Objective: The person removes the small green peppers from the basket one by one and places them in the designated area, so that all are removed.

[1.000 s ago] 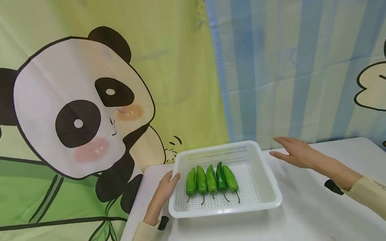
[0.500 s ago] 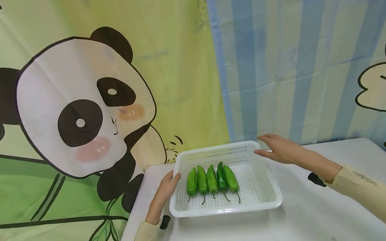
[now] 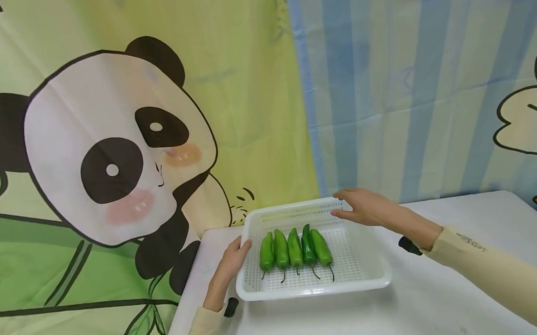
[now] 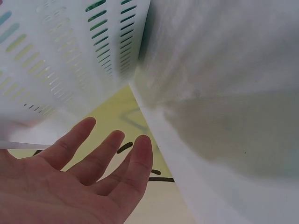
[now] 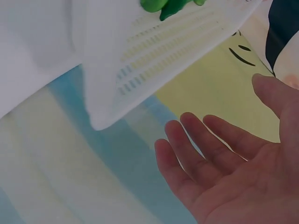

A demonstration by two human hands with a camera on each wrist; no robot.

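Observation:
A white perforated plastic basket (image 3: pixel 313 291) stands on the white table, holding several green peppers (image 3: pixel 294 252) lined up side by side, stems toward me. At the basket's left rim is my left hand (image 3: pixel 230 260), thumb by the edge. In the left wrist view its fingers (image 4: pixel 133 168) extend loosely outside the slotted wall; whether the thumb presses the rim I cannot tell. My right hand (image 3: pixel 366 208) hovers over the far right corner of the basket, fingers spread and holding nothing. The right wrist view shows its palm and fingers (image 5: pixel 205 158) apart from the basket.
Behind the white table (image 3: pixel 474 263) hangs a printed curtain (image 3: pixel 265 112) with a panda (image 3: pixel 110 105) on the left and blue stripes on the right. The basket stands close to the table's back edge. A dark strap piece shows at each wrist.
My right hand has moved left, from beside the basket to above its far right corner. The left hand, basket and peppers have stayed in place.

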